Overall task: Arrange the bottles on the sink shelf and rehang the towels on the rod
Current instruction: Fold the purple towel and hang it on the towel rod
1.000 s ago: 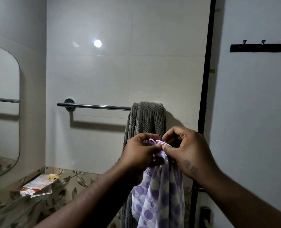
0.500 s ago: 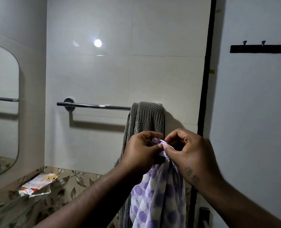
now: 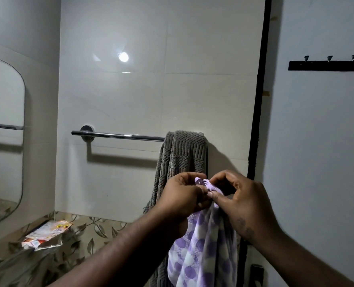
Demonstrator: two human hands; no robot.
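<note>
Just below the rod (image 3: 118, 135), before the hung grey towel (image 3: 182, 154), our left hand (image 3: 182, 195) and right hand (image 3: 244, 201) still pinch the top of the dotted towel (image 3: 203, 251), fingers barely shifted, so we judge its rehanging undone

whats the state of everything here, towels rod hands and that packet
rod: wall-mounted, left stretch bare
grey towel: draped over the rod's right end, hanging down
purple dotted towel: off the rod, top bunched, rest hanging down
left hand: fingers curled, pinching the bunched top
right hand: fingers curled, pinching the same bunched top
packet: lying on the ledge
</note>
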